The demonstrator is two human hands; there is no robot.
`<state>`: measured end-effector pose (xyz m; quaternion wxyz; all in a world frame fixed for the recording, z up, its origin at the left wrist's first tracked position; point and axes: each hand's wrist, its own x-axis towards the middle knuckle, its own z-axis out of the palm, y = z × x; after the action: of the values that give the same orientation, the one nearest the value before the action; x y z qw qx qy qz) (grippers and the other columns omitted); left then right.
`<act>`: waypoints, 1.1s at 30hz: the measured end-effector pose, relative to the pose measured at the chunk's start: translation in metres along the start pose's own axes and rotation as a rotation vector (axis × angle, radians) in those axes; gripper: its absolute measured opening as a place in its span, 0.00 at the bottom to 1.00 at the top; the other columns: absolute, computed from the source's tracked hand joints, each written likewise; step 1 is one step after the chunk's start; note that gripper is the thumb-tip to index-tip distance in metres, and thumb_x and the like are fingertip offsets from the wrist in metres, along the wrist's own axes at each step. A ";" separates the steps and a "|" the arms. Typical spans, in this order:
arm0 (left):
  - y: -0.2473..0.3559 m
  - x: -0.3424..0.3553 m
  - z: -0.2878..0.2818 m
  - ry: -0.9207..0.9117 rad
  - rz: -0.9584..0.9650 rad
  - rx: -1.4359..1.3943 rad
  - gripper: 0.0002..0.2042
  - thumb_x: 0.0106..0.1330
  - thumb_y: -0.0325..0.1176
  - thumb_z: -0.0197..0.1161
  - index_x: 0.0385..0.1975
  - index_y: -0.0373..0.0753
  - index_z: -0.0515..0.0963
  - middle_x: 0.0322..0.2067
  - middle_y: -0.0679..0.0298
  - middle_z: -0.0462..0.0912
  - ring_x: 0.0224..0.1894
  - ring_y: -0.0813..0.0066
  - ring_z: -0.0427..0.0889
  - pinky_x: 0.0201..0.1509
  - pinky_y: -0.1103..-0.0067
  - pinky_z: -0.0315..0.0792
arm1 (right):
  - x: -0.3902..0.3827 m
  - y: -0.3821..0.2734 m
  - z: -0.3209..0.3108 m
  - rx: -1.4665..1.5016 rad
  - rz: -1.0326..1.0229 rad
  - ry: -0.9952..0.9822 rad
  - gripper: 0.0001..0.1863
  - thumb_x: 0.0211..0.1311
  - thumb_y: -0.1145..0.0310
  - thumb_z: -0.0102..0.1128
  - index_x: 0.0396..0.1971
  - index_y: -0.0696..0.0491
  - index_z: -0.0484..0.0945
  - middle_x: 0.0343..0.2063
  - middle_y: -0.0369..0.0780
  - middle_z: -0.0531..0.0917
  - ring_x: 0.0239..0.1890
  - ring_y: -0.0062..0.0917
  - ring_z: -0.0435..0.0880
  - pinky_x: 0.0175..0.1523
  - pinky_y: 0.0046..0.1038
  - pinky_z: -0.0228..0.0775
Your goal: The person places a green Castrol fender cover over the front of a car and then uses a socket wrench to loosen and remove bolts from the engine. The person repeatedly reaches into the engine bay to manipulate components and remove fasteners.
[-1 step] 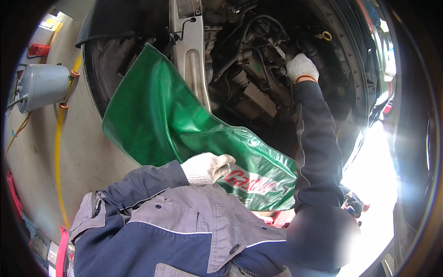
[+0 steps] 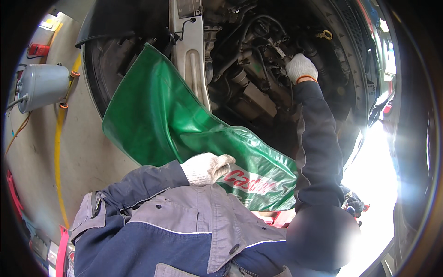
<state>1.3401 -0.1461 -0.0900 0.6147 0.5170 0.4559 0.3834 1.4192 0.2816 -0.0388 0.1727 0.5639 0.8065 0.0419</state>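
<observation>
My right hand (image 2: 302, 69), in a white knit glove with an orange cuff, reaches into the engine bay (image 2: 258, 90). Its fingers curl away from view among hoses and metal parts. A narrow, light metal bar (image 2: 279, 50) runs up to the finger side of this hand; whether the hand grips it is hard to see. My left hand (image 2: 207, 167), gloved in white with greyish fingertips, lies at the near edge of a green fender cover (image 2: 152, 106). Its fingers are bent and pressed together, and what they hold, if anything, is hidden. The cover drapes over the car's front edge.
A pale metal crossmember (image 2: 191, 60) spans the front of the bay. A yellow ring-shaped dipstick handle (image 2: 327, 35) stands at the far right. Left of the car, a grey cylindrical tank (image 2: 44, 87) stands beside a yellow floor line (image 2: 58, 152). Bright glare (image 2: 376, 171) fills the right.
</observation>
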 end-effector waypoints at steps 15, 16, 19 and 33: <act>0.006 0.000 -0.004 -0.016 -0.018 -0.005 0.17 0.82 0.38 0.62 0.63 0.36 0.78 0.39 0.44 0.91 0.42 0.41 0.91 0.46 0.56 0.83 | -0.007 -0.003 -0.007 0.124 -0.078 0.055 0.30 0.71 0.44 0.68 0.59 0.54 0.86 0.54 0.54 0.91 0.60 0.53 0.89 0.66 0.50 0.80; 0.006 0.000 -0.004 -0.016 -0.017 -0.008 0.17 0.82 0.38 0.62 0.63 0.36 0.78 0.39 0.44 0.91 0.42 0.41 0.91 0.46 0.56 0.83 | -0.005 -0.004 -0.006 0.065 0.076 0.052 0.31 0.71 0.44 0.69 0.61 0.54 0.86 0.55 0.53 0.91 0.60 0.52 0.89 0.66 0.49 0.80; 0.006 0.000 -0.004 -0.013 -0.015 -0.010 0.17 0.82 0.38 0.62 0.63 0.36 0.78 0.39 0.44 0.91 0.42 0.41 0.91 0.46 0.57 0.83 | -0.003 -0.004 -0.006 0.015 0.056 -0.003 0.32 0.72 0.44 0.69 0.64 0.54 0.84 0.55 0.53 0.91 0.61 0.52 0.89 0.66 0.49 0.80; 0.004 0.000 -0.004 -0.024 -0.028 -0.013 0.18 0.82 0.39 0.62 0.64 0.36 0.78 0.39 0.43 0.91 0.42 0.41 0.91 0.47 0.57 0.83 | 0.001 -0.005 -0.003 0.096 -0.081 0.061 0.23 0.72 0.50 0.68 0.53 0.54 0.89 0.53 0.55 0.91 0.61 0.53 0.89 0.65 0.49 0.82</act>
<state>1.3363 -0.1437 -0.0861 0.6285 0.5113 0.4533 0.3716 1.4135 0.2815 -0.0374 0.1223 0.5371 0.8345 0.0132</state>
